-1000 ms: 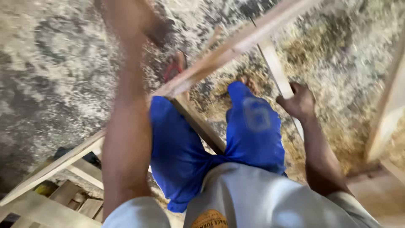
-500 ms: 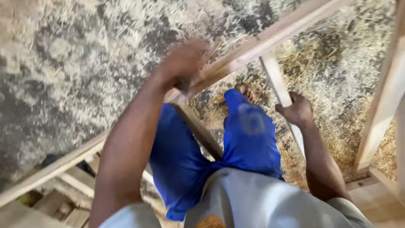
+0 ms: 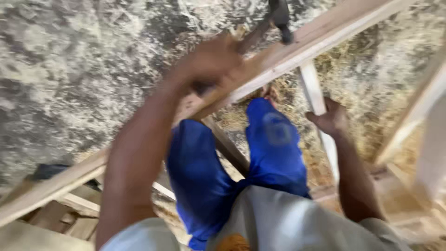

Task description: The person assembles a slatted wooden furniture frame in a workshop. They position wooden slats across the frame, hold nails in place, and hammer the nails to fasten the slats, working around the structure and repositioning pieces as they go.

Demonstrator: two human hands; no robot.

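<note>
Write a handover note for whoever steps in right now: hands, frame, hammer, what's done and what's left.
Left hand: closed on the handle of a hammer, head raised just above the long wooden rail.
Right hand: gripping the upright wooden slat below that rail.
The frame stands over a floor strewn with sawdust; the person's legs in blue trousers pass through it.
Done: rail and slat appear to meet in place.
Left: the picture is blurred; no nail is visible, so whether the joint is fastened cannot be told.
</note>
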